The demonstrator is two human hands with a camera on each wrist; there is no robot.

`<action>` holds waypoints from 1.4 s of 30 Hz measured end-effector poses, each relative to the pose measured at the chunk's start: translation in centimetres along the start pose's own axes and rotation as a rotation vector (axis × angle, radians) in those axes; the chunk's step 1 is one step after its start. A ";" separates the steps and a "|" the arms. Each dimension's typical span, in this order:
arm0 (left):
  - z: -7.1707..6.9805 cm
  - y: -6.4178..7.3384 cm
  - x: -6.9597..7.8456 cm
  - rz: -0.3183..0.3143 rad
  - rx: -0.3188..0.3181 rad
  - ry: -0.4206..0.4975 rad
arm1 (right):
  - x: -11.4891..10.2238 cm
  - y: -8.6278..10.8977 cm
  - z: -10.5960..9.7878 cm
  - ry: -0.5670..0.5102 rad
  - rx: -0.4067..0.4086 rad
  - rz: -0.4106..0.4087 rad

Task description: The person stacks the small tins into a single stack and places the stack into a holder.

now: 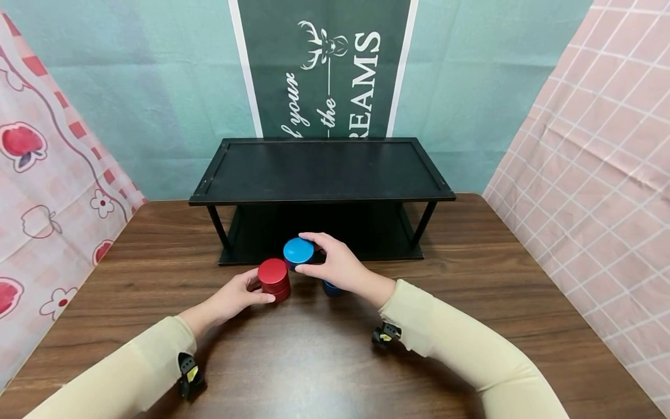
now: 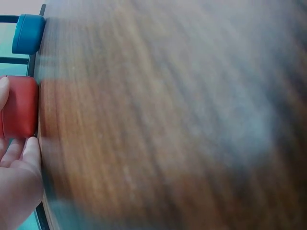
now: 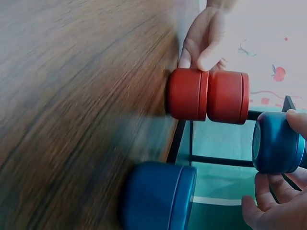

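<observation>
Two red round lidded tins stand stacked on the table, the upper red tin point(image 1: 273, 272) squarely on the lower red tin point(image 3: 184, 94). My left hand point(image 1: 237, 298) holds the lower one from the left, thumb in front and fingers behind. A blue round lidded tin point(image 1: 299, 252) is in my right hand point(image 1: 335, 265), pinched between thumb and fingers. It is upright, raised off the table beside the red stack; the right wrist view shows its underside point(image 3: 257, 142). A second blue tin point(image 1: 332, 289) stands on the table, partly hidden below my right hand in the head view.
Behind the tins stands a black two-level rack point(image 1: 324, 171), its lower shelf point(image 1: 387, 250) near the table surface. The wooden table point(image 1: 314, 361) extends toward me. Hung cloths line the back and both sides, a pink checked cloth point(image 1: 602, 174) on the right.
</observation>
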State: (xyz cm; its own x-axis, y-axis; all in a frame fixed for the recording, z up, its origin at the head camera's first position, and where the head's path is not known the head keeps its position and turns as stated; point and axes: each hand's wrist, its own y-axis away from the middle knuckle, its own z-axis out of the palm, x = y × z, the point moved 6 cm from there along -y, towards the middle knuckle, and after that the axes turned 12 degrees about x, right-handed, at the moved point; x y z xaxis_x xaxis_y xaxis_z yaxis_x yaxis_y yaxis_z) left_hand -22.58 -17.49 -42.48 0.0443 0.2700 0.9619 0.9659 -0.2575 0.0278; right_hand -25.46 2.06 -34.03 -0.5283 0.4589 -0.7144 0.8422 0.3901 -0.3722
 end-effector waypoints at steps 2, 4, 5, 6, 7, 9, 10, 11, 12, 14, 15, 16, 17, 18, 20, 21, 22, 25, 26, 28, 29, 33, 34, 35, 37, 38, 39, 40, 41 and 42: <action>0.0 0.0 0.0 -0.002 -0.001 0.005 | -0.1 -0.2 0.4 0.004 -0.006 -0.005; 0.0 0.0 -0.1 -0.002 -0.002 0.009 | -0.2 -0.3 0.8 0.006 -0.011 -0.014; 0.0 0.0 -0.1 -0.001 -0.003 0.010 | -0.3 -0.4 1.0 0.006 -0.013 -0.019; 0.0 0.0 -0.1 0.002 -0.004 0.008 | -0.4 -0.4 1.2 0.006 -0.015 -0.023; 0.0 0.0 -0.1 0.004 -0.005 0.007 | -0.5 -0.5 1.3 0.006 -0.017 -0.028; 0.0 0.0 0.0 0.012 -0.007 -0.003 | -0.7 -0.5 1.6 0.000 -0.020 -0.033; 0.0 0.0 0.0 0.014 -0.006 -0.008 | -0.9 -0.6 1.7 -0.005 -0.022 -0.035; 0.0 0.0 0.0 0.014 -0.006 -0.012 | -1.0 -0.6 1.9 -0.012 -0.024 -0.037; 0.0 0.0 0.0 0.017 -0.006 -0.017 | -1.1 -0.7 2.1 -0.016 -0.026 -0.038; -0.1 0.0 0.1 0.024 -0.006 -0.025 | -1.3 -0.8 2.3 -0.021 -0.030 -0.042; -0.1 0.0 0.1 0.027 -0.006 -0.026 | -1.4 -0.9 2.5 -0.020 -0.032 -0.043; -0.1 0.0 0.1 0.021 -0.002 -0.025 | -1.5 -0.9 2.6 -0.019 -0.034 -0.045; -0.1 0.0 0.0 0.019 0.001 -0.026 | -1.5 -1.0 2.8 -0.015 -0.036 -0.046; 0.0 0.0 0.0 0.017 0.003 -0.025 | -1.6 -1.0 2.9 -0.012 -0.039 -0.046; 0.0 0.0 0.1 0.014 0.004 -0.028 | -1.7 -1.0 3.1 -0.007 -0.047 -0.047; 0.0 0.0 0.1 0.013 0.005 -0.028 | -1.8 -1.0 3.2 -0.006 -0.050 -0.047; 0.0 0.0 0.1 0.011 0.006 -0.030 | -1.9 -1.0 3.3 -0.006 -0.053 -0.047; 0.0 0.0 0.2 0.022 0.005 -0.028 | -2.0 -1.0 3.5 -0.004 -0.062 -0.050; 0.0 0.0 0.2 0.027 0.004 -0.030 | -2.0 -1.1 3.6 -0.001 -0.063 -0.052; 0.0 0.0 0.2 0.025 0.006 -0.024 | -2.1 -1.1 3.7 -0.001 -0.066 -0.056; 0.0 0.0 0.1 0.026 0.006 -0.022 | -2.1 -1.1 3.8 -0.002 -0.068 -0.057; 0.0 0.0 0.2 0.031 0.005 -0.015 | -2.1 -1.0 4.0 -0.006 -0.081 -0.051; 0.0 0.0 0.2 0.033 0.005 -0.012 | -2.1 -1.0 4.1 -0.007 -0.086 -0.045; 0.0 0.0 0.1 0.034 0.006 -0.009 | -2.1 -1.0 4.2 -0.007 -0.090 -0.039; 0.1 0.0 0.1 0.038 0.008 -0.005 | -2.1 -1.0 4.2 -0.008 -0.098 -0.029; 0.1 0.0 0.1 0.040 0.009 -0.004 | -2.1 -1.0 4.2 -0.005 -0.101 -0.027; 0.0 -0.1 0.1 0.041 0.010 -0.003 | -2.1 -1.0 4.2 -0.002 -0.105 -0.022; 0.0 -0.1 0.0 0.040 0.012 -0.004 | -2.1 -1.0 4.3 0.001 -0.109 -0.021; 0.0 0.0 0.0 0.039 0.013 -0.005 | -2.0 -1.0 4.3 0.005 -0.113 -0.021; 0.0 0.0 0.0 0.038 0.014 -0.005 | -2.0 -1.0 4.3 0.005 -0.118 -0.020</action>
State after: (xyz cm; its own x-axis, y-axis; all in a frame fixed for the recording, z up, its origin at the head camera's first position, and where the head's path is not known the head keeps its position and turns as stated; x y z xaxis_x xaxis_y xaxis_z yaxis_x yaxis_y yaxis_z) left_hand -22.61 -17.48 -42.47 0.0824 0.2644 0.9609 0.9669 -0.2550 -0.0128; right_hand -24.81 -2.68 -34.78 -0.5460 0.4539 -0.7042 0.8128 0.4909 -0.3137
